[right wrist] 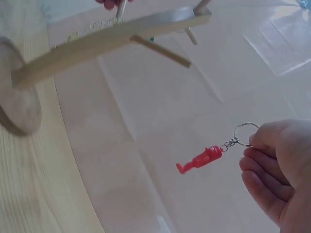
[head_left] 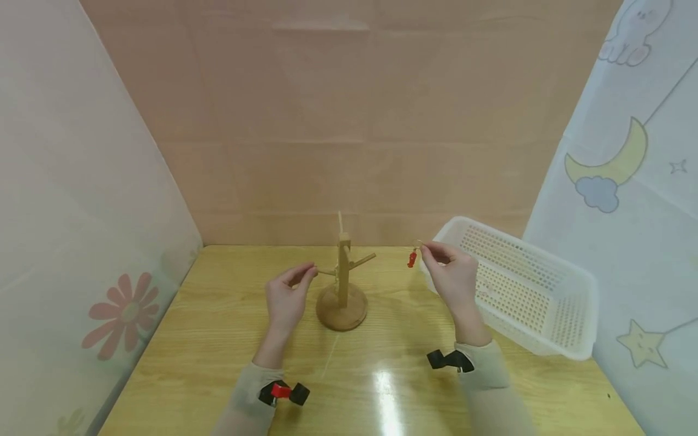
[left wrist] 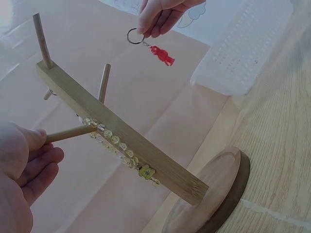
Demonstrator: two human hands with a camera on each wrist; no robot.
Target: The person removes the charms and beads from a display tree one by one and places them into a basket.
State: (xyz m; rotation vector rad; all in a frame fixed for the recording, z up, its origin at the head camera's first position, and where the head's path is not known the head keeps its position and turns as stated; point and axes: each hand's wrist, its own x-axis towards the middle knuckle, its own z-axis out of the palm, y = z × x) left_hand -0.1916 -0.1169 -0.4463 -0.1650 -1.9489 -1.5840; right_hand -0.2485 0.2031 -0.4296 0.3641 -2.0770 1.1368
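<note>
We are pinching a peg of the wooden peg stand (head_left: pixel 343 284) with our left hand (head_left: pixel 287 297); our right hand (head_left: pixel 452 274) is pinching the red keychain (head_left: pixel 411 258) by its ring, needing alignment over a free peg.

White perforated basket (head_left: pixel 523 290) on wooden table (head_left: pixel 218 339); pink backdrop; cartoon-print curtain (head_left: pixel 627 169).

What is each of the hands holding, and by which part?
Right hand pinches the red keychain by its metal ring; left hand pinches a side peg of the wooden stand.
</note>
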